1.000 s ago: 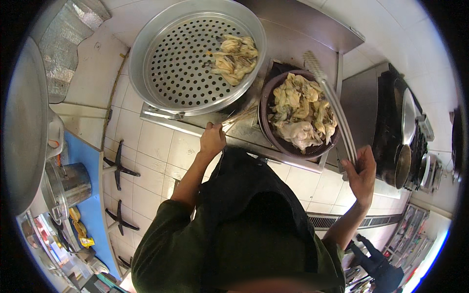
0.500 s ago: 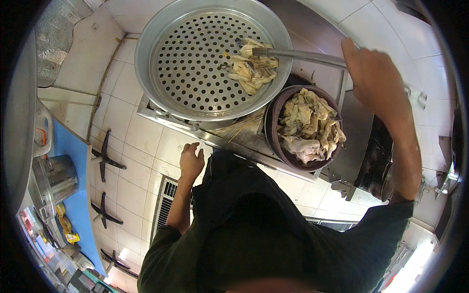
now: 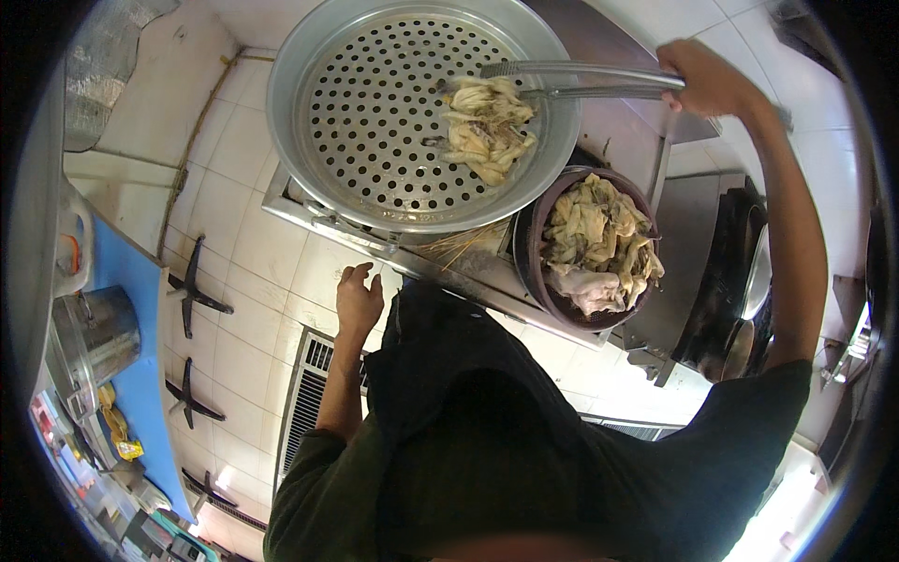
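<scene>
My right hand (image 3: pixel 709 77) is closed around the handle end of long metal tongs (image 3: pixel 590 68). The tongs' arms are spread, and their tips reach over a small heap of pale yellowish, plucked birds or bird pieces (image 3: pixel 489 131). That heap lies on the right side of a big round perforated metal steamer pan (image 3: pixel 370 117). Close by the pan, on its lower right, a brown basket (image 3: pixel 531 255) is piled with similar pale poultry (image 3: pixel 599 234). My left hand (image 3: pixel 360 300) hangs below the pan, fingers loosely bent and apart, holding nothing.
The pan and basket stand on a metal stove counter (image 3: pixel 459 267), with thin sticks (image 3: pixel 459 245) lying between them. To the left, a blue tabletop (image 3: pixel 140 281) holds a metal pot (image 3: pixel 98 328). A floor grate (image 3: pixel 309 393) lies near my left arm.
The tongs have opened from nearly closed, and their tips now stand apart over the poultry in the pan. My right hand has risen slightly. My left hand stays empty.
</scene>
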A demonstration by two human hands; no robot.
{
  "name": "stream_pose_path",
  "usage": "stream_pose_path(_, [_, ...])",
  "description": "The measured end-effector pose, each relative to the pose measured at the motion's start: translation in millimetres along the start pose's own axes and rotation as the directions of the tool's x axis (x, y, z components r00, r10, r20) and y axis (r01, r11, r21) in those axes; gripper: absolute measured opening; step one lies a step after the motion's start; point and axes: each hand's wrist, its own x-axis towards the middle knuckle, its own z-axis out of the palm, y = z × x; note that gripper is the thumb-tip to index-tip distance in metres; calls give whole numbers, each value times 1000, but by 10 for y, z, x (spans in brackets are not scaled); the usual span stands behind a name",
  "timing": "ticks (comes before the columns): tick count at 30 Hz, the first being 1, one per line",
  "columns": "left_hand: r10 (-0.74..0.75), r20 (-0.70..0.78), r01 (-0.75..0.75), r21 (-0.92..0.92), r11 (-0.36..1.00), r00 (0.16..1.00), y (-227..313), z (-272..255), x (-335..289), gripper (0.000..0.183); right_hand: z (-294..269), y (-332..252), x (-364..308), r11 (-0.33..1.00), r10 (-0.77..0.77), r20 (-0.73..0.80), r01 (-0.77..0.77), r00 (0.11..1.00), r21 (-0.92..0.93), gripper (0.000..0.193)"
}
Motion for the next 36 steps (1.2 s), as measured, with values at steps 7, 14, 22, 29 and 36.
stream_pose_path(7, [97,-46,-94,63,994,994,-97,-72,-49,28,29,-155,-346,951,-102,-183,42,978,-306,27])
stream_pose_path(14, [55,-40,-53,57,997,998,-64,-102,-29,29,-23,-180,-328,945,-173,-56,150,983,-289,36])
stream_pose_path(22, [32,-60,-29,54,998,998,-158,-105,-138,29,630,41,-195,948,-109,12,100,994,301,31])
stream_pose_path(29, [14,-59,-12,40,999,998,-135,-138,-132,27,1052,-305,-9,915,-154,-184,210,971,345,29])
stream_pose_path(36, [-42,-66,43,11,999,997,-120,-176,-140,26,1143,-548,383,808,-235,-213,313,948,499,28])
